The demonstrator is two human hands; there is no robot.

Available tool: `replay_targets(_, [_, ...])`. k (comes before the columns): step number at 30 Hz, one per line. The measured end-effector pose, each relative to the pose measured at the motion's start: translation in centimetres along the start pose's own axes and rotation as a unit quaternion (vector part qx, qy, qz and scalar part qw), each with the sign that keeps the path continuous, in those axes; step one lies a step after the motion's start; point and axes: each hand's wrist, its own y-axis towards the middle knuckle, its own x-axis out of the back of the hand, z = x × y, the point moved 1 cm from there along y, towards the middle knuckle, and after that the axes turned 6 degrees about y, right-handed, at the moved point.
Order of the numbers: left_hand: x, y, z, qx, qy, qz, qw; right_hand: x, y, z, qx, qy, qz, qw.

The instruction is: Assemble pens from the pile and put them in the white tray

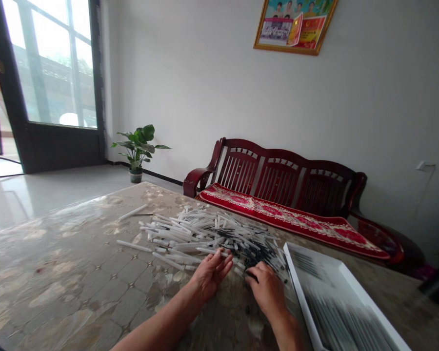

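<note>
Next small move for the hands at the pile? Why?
Likely the right hand should carry the black-ended tube at its fingers over to the white tray. That tray lies just beside this hand and seems to hold dark rows already, though they're blurred, while the pile is a loose tangle.

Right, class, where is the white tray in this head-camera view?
The white tray lies at the lower right of the head view, on the table, just right of the right hand and the heap of white pen parts.
</note>
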Motion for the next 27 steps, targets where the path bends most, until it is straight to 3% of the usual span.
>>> replay_targets(6, [0.0, 0.0, 0.5, -0.005, 0.025, 0.02, 0.999, -0.3, -0.3, 1.0, 0.017, -0.021, -0.012, 1.0])
replay_targets(10, [0.3, 0.5, 0.8, -0.015, 0.02, 0.017, 1.0, -1.0, -0.1, 0.8, -0.036, 0.11, -0.063, 0.991])
replay_targets(12, [0.3, 0.6, 0.8, -0.01, 0.016, 0.016, 1.0, -1.5, 0.2, 0.7, -0.074, 0.219, -0.09, 0.969])
replay_targets(15, [0.1, 0.3, 0.7, 0.004, 0.019, 0.023, 1.0, -2.1, 0.4, 1.0, -0.133, 0.37, -0.109, 0.913])
replay_targets(20, [-0.3, -0.3, 0.7, 0.014, 0.026, 0.014, 0.999, -2.1, 0.4, 2.7, -0.217, 0.538, -0.067, 0.812])
replay_targets(27, [-0.2, -0.2, 1.2, 0.011, 0.038, 0.04, 0.998, -2.2, 0.2, 3.9, -0.244, 0.561, -0.112, 0.783])
